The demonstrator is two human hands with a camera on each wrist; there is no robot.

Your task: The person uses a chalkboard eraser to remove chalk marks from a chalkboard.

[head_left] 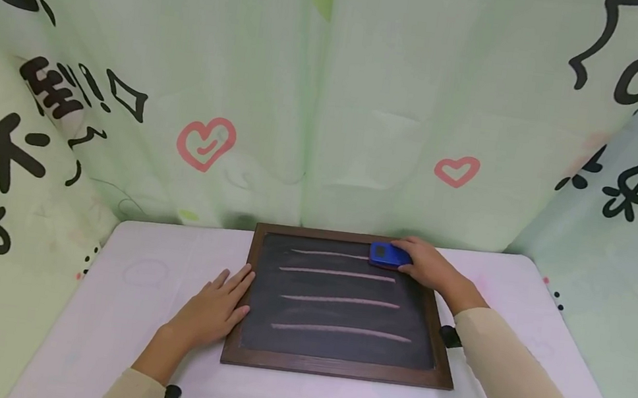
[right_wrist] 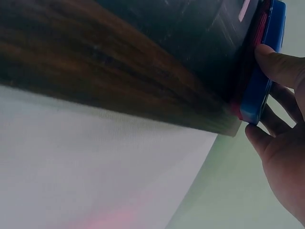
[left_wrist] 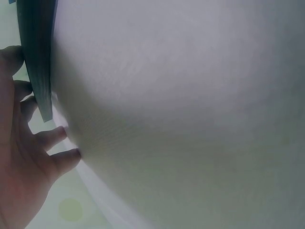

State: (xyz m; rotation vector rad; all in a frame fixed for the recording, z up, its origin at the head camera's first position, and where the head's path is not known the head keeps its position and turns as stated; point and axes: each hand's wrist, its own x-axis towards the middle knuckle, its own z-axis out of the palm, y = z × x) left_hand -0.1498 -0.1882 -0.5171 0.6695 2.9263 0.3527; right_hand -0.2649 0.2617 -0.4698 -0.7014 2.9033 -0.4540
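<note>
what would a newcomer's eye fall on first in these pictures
Probably the dark, brown-framed chalkboard on the pale table, with four pink lines across it. Next, the blue eraser at the board's far right corner, held in the fingers of the right hand. Two pink hearts also stand out on the green cloth behind.

The blackboard (head_left: pixel 338 287) lies flat on the bench (head_left: pixel 186 256), its brown frame (head_left: pixel 334 367) touched on the left side by my left hand (head_left: pixel 209 315). Four pale pink chalk lines (head_left: pixel 339 274) cross its dark face, the top one thinnest. My right hand (head_left: pixel 430 266) grips a blue eraser (head_left: pixel 390 255), reddish underneath, at the upper right corner, meeting the top line's end.
</note>
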